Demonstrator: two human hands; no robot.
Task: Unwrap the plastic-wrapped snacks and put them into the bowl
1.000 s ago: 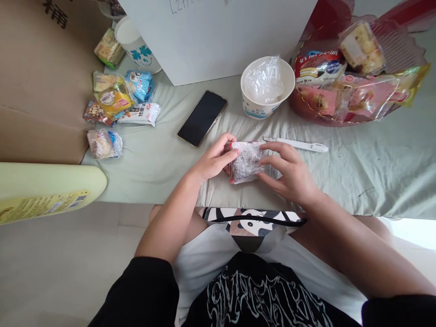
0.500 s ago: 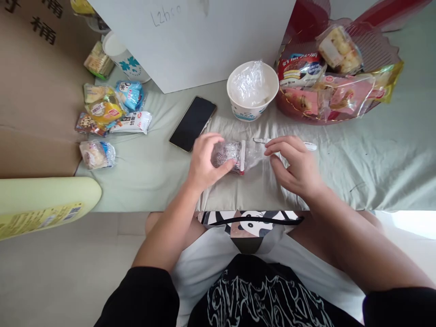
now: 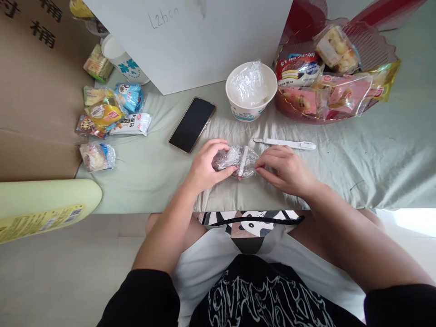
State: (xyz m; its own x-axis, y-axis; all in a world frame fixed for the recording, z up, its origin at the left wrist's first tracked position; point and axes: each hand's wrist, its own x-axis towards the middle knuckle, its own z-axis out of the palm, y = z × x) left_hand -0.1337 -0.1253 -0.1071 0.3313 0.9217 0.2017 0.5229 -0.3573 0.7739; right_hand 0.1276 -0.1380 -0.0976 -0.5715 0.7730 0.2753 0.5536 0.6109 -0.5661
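Left hand point(image 3: 204, 169) is closed around the left end of a small clear-wrapped snack packet point(image 3: 235, 160), thumb under it and fingers curled over the top. Right hand point(image 3: 284, 169) pinches the right end of the same wrapper between thumb and fingertips, so both hands grip the packet and hold it just above the pale green sheet point(image 3: 357, 168) that covers the surface. A white band with a red edge crosses the wrapper near its middle; the dark contents sit mostly at the left-hand side.

Taking the packet as the landmark: a white pen-shaped tool point(image 3: 286, 144) lies just behind it and to its right, flat on the sheet and apart from both hands. A dark phone point(image 3: 192, 124) lies face up behind it to the left, near the left hand's knuckles but not touching. Straight behind the packet stands a paper bowl point(image 3: 251, 105) holding crumpled clear plastic. Behind and to the right is a red basket point(image 3: 299, 109) piled with wrapped snacks. Well to the left lies a cluster of small snack packs point(image 3: 109, 113), with one single wrapped bun point(image 3: 97, 156) nearer the front edge. A white box point(image 3: 204, 45) stands at the back.
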